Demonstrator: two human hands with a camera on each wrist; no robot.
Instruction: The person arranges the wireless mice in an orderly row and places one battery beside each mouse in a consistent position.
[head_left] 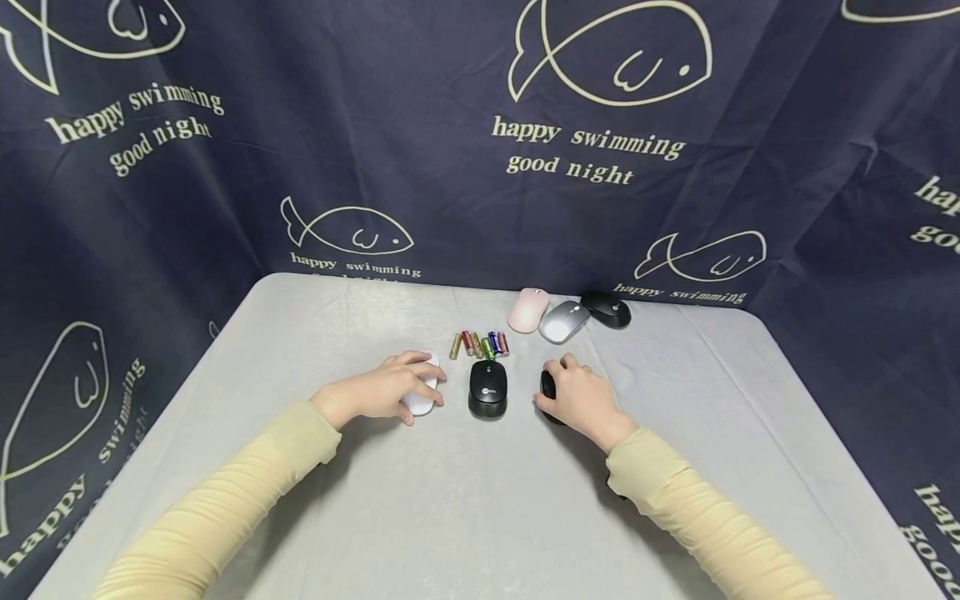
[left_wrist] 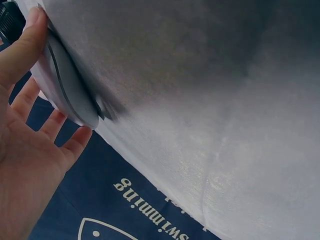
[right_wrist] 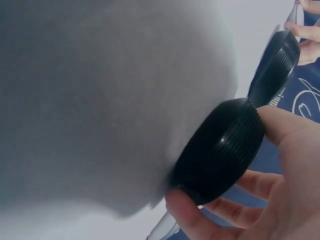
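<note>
My left hand [head_left: 393, 385] holds a white computer mouse [head_left: 422, 402] by its sides on the table. In the left wrist view, the thumb lies along one edge of this mouse [left_wrist: 72, 85], and other fingertips touch its far side. On the right, my other hand [head_left: 581, 398] grips a black mouse [head_left: 548, 385], its fingers partly covering it. The ribbed side of that mouse [right_wrist: 220, 150] shows in the right wrist view, between thumb and fingers. Between the two hands stands another black mouse [head_left: 488, 390], with a small light logo, touched by neither.
Just behind the middle mouse lies a row of several coloured batteries [head_left: 480, 343]. Farther back on the white-covered table [head_left: 450, 508] are a pink mouse [head_left: 529, 311], a grey mouse [head_left: 564, 322] and a black mouse [head_left: 606, 309]. Dark blue printed cloth [head_left: 450, 167] hangs around the table.
</note>
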